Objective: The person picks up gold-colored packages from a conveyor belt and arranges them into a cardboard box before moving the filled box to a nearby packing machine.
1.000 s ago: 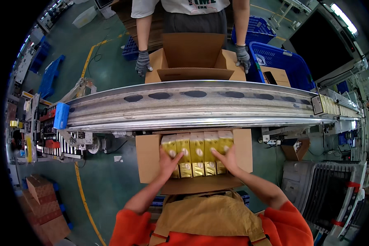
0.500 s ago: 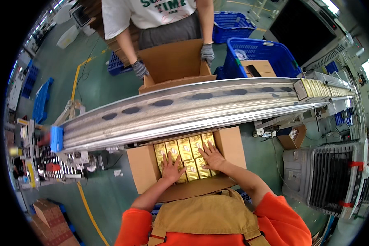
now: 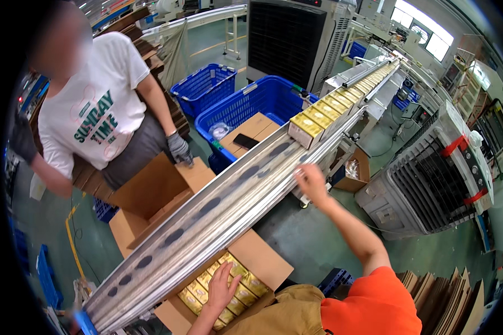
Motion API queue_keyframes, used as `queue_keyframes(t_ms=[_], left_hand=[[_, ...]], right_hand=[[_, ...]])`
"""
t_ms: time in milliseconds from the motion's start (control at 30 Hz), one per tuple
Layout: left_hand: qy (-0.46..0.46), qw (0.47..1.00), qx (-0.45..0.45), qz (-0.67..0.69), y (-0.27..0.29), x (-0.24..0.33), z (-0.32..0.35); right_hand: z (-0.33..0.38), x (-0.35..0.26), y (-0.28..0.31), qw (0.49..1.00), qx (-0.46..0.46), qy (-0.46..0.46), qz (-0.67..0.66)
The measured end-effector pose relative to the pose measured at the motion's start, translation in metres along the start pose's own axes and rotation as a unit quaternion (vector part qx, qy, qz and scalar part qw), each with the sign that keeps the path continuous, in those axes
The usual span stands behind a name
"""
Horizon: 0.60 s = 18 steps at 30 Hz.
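Head view: half a second ago both hands are on the gold packs (image 3: 252, 283) in the open carton (image 3: 265, 258); now only the left hand (image 3: 221, 287) is. It lies over them, fingers extended, not wrapped round any pack. The right hand (image 3: 311, 183) has left the carton and is now at the near rail of the conveyor (image 3: 223, 209), slightly blurred, fingers loosely open, with nothing visible in it; contact with the rail can't be told. The view has swung, so the conveyor now runs diagonally. A row of gold packs (image 3: 324, 114) stands on it, beyond the right hand and apart from it.

The co-worker (image 3: 103, 111) across the belt now has one gloved hand (image 3: 180, 149) on the second carton (image 3: 145, 184); the other is raised off it, blurred. The conveyor stands between the two cartons. Behind it: a blue basket (image 3: 262, 92) holding a box with a black phone (image 3: 246, 141) on top. Grey machine (image 3: 425, 178) on the right; cardboard sheets (image 3: 447, 296) lower right.
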<state>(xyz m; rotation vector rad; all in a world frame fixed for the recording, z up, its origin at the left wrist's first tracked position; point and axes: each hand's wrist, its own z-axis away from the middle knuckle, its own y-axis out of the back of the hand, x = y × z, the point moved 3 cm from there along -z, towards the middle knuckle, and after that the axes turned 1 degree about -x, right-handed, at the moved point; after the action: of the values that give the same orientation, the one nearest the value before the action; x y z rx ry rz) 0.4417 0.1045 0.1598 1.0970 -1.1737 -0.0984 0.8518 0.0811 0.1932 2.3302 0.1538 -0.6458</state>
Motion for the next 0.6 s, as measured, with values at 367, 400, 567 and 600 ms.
queue_keyframes(t_ms=[367, 400, 567, 600], left_hand=[[0.062, 0.99, 0.111, -0.062, 0.032, 0.031, -0.077], [0.069, 0.988, 0.121, -0.069, 0.033, 0.029, -0.075], [0.184, 0.973, 0.139, -0.024, 0.036, 0.027, -0.074], [0.205, 0.969, 0.137, -0.016, 0.039, 0.027, -0.078]], right_hand=[[-0.183, 0.266, 0.05, 0.939, -0.078, -0.136, 0.307], [-0.191, 0.279, 0.045, 0.936, -0.076, -0.142, 0.315], [-0.218, 0.313, 0.041, 0.898, -0.162, -0.259, 0.316], [-0.221, 0.314, 0.038, 0.9, -0.179, -0.274, 0.289]])
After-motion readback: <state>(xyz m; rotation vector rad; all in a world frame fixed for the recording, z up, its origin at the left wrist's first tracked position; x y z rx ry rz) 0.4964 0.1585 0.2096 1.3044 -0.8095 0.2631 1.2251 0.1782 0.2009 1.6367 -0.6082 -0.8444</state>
